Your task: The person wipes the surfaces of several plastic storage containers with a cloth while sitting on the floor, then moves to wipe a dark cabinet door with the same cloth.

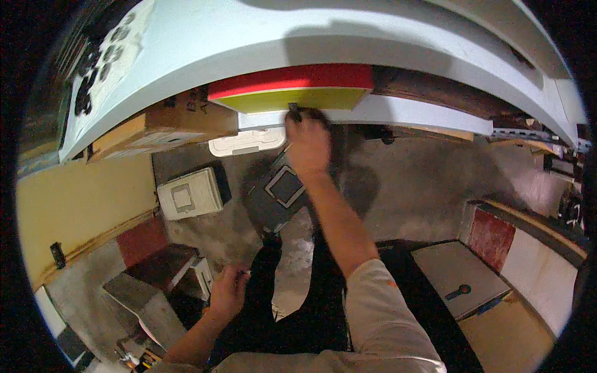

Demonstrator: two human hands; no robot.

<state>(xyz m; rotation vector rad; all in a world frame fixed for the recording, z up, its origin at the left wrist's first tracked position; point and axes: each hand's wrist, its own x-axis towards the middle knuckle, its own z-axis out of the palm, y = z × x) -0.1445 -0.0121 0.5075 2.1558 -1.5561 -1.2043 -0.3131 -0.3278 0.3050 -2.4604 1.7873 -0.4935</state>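
My right hand [308,144] reaches forward to a red and yellow-green box or drawer front [289,99] beneath a white tabletop [224,65]. Its fingers close around a small black object [293,112] against the green face; whether this is a handle or a loose piece I cannot tell. A dark shape behind the knuckles is unclear. My left hand [227,291] hangs low beside my thigh, fingers curled and partly turned away, so what it may hold is hidden.
A cardboard box [172,119] sits left of the red and green one. On the concrete floor [406,182] are a pale plastic case [191,193], a white lidded container [249,141] and a dark flat case [266,198]. A light panel [459,270] lies at right.
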